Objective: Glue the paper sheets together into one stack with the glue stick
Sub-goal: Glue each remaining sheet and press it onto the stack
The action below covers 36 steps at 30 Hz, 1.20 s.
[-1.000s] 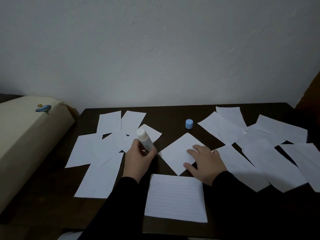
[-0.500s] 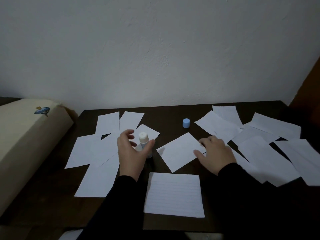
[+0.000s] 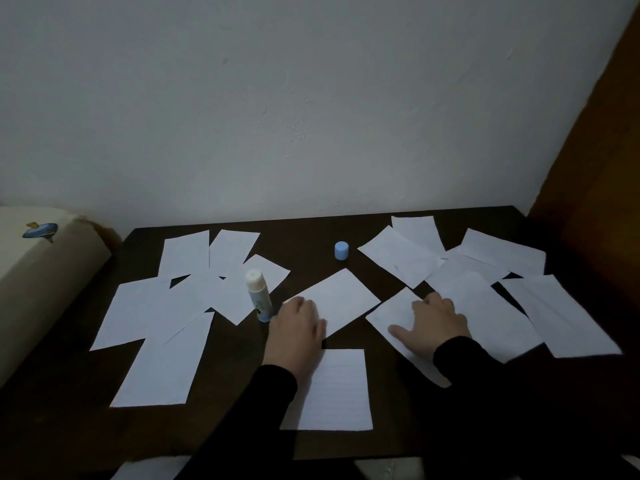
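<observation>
Paper sheets [image 3: 491, 268] lay scattered, none visibly stacked; glue stick [image 3: 259, 296] stood uncapped at 10 o'clock of left hand [image 3: 296, 327]; right hand [image 3: 433, 320] pressed another sheet, fingers of both flat, gripping nothing.

No legible text, only faint ruled lines on the near paper sheet [image 3: 337, 393].

head view, forward-down, table [image 3: 311, 237] apparently near

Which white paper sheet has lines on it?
The square white paper sheet nearest the person, at the dark wooden table's front edge. Faint ruled lines cross it; the others look blank.
</observation>
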### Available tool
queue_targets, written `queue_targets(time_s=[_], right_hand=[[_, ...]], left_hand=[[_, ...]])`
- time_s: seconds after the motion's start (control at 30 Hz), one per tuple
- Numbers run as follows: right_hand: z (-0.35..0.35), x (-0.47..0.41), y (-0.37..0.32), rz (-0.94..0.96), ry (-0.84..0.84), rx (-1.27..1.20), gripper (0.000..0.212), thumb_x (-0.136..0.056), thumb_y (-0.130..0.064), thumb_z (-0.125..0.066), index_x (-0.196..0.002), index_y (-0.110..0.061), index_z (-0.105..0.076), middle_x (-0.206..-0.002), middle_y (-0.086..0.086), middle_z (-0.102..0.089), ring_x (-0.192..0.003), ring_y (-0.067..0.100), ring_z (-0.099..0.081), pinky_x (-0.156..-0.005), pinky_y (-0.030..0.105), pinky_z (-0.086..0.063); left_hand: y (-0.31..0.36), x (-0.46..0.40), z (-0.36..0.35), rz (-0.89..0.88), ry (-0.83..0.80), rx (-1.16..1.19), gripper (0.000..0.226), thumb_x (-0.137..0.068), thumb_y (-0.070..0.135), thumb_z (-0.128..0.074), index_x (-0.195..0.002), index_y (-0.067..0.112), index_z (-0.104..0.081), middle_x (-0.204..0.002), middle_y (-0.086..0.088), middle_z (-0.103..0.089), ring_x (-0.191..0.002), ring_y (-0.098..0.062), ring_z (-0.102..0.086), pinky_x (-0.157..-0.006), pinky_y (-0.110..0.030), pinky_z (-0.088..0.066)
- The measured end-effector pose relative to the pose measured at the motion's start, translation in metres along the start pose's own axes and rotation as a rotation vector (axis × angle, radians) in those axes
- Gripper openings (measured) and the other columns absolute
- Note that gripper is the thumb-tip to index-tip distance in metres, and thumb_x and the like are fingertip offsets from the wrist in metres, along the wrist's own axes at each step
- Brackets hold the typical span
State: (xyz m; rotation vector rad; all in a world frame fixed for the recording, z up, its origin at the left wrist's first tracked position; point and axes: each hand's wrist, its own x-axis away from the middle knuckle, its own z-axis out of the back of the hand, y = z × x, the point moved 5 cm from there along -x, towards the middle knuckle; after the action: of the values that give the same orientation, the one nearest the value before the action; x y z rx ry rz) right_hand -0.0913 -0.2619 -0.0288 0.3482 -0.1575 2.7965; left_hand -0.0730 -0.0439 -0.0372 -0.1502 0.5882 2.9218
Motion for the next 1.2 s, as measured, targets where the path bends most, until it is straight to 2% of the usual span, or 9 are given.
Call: queue_targets(time_s=[0.07, 0.2, 0.43, 0.53, 0.7, 0.83, 0.97, 1.1, 1.2], right_hand=[[-0.001, -0.002, 0.001, 0.021, -0.014, 0.004, 0.076, -0.085, -0.068, -0.047, -0.143, -0.019, -0.037, -0.147, 0.008, -0.034, -0.135, 0.025, -0.033, -0.106, 0.042, -0.033], [-0.001, -0.006, 0.002, 0.022, -0.042, -0.001, 0.083, -0.083, -0.068, -0.053, -0.149, -0.023, -0.027, -0.151, 0.009, -0.031, -0.137, 0.026, -0.032, -0.109, 0.043, -0.033], [0.009, -0.016, 0.002, 0.078, -0.037, -0.046, 0.09, -0.079, -0.055, -0.069, -0.15, -0.029, -0.021, -0.146, 0.008, -0.037, -0.133, 0.026, -0.035, -0.108, 0.044, -0.033], [0.014, -0.014, -0.002, 0.112, -0.018, -0.086, 0.077, -0.083, -0.042, -0.07, -0.147, -0.029, -0.029, -0.141, 0.005, -0.044, -0.13, 0.024, -0.039, -0.109, 0.043, -0.032], [0.026, -0.012, 0.0, 0.169, 0.087, -0.205, 0.036, -0.095, -0.022, -0.058, -0.131, -0.023, -0.053, -0.126, 0.001, -0.058, -0.115, 0.022, -0.052, -0.104, 0.036, -0.034], [0.035, -0.007, -0.007, 0.215, 0.101, -0.391, 0.029, -0.096, -0.021, -0.057, -0.125, -0.017, -0.057, -0.122, 0.003, -0.059, -0.113, 0.023, -0.056, -0.102, 0.038, -0.043], [0.048, 0.003, -0.024, 0.318, 0.128, -0.393, 0.021, -0.097, -0.023, -0.054, -0.117, -0.021, -0.061, -0.113, 0.0, -0.061, -0.106, 0.019, -0.056, -0.098, 0.036, -0.045], [0.061, 0.015, -0.042, 0.442, 0.173, -0.354, 0.021, -0.098, -0.023, -0.052, -0.115, -0.022, -0.063, -0.111, -0.001, -0.061, -0.104, 0.015, -0.054, -0.098, 0.033, -0.041], [0.064, 0.023, -0.054, 0.537, 0.174, -0.343, 0.016, -0.097, -0.025, -0.053, -0.109, -0.025, -0.064, -0.111, -0.006, -0.06, -0.104, 0.012, -0.051, -0.1, 0.032, -0.035]], left_hand=[[0.0, -0.001, -0.001, -0.008, -0.029, -0.03, 0.026, -0.098, 0.037, -0.046, -0.116, 0.022, -0.055, -0.128, 0.004, -0.05, -0.121, -0.015, -0.047, -0.104, -0.038, -0.039], [-0.007, -0.007, -0.005, 0.007, -0.147, -0.032, 0.035, -0.099, 0.031, -0.045, -0.132, 0.024, -0.048, -0.146, 0.005, -0.039, -0.133, -0.017, -0.038, -0.115, -0.043, -0.025], [-0.01, -0.013, -0.005, -0.017, -0.212, 0.041, 0.033, -0.098, 0.02, -0.047, -0.13, 0.019, -0.052, -0.151, 0.005, -0.032, -0.13, -0.025, -0.039, -0.109, -0.036, -0.03], [-0.013, -0.016, -0.008, -0.025, -0.216, 0.047, 0.035, -0.097, 0.017, -0.048, -0.132, 0.02, -0.052, -0.151, 0.006, -0.033, -0.132, -0.023, -0.039, -0.109, -0.035, -0.03], [-0.018, -0.019, -0.013, -0.012, -0.252, 0.071, 0.041, -0.097, 0.019, -0.049, -0.138, 0.026, -0.048, -0.153, 0.009, -0.03, -0.136, -0.023, -0.036, -0.112, -0.036, -0.028], [-0.017, -0.019, -0.012, -0.042, -0.226, 0.1, 0.039, -0.096, 0.017, -0.051, -0.134, 0.026, -0.051, -0.152, 0.008, -0.032, -0.137, -0.02, -0.036, -0.112, -0.035, -0.027], [-0.012, -0.015, -0.001, -0.034, -0.144, 0.215, 0.046, -0.093, 0.016, -0.057, -0.136, 0.03, -0.049, -0.148, 0.012, -0.036, -0.133, -0.015, -0.038, -0.111, -0.033, -0.031], [0.0, -0.012, 0.015, -0.111, -0.043, 0.319, 0.043, -0.091, 0.024, -0.061, -0.131, 0.037, -0.051, -0.135, 0.018, -0.049, -0.125, -0.006, -0.043, -0.109, -0.033, -0.036], [0.012, -0.006, 0.024, -0.156, -0.074, 0.412, 0.038, -0.088, 0.034, -0.066, -0.122, 0.045, -0.053, -0.113, 0.028, -0.056, -0.106, 0.005, -0.05, -0.094, -0.019, -0.04]])
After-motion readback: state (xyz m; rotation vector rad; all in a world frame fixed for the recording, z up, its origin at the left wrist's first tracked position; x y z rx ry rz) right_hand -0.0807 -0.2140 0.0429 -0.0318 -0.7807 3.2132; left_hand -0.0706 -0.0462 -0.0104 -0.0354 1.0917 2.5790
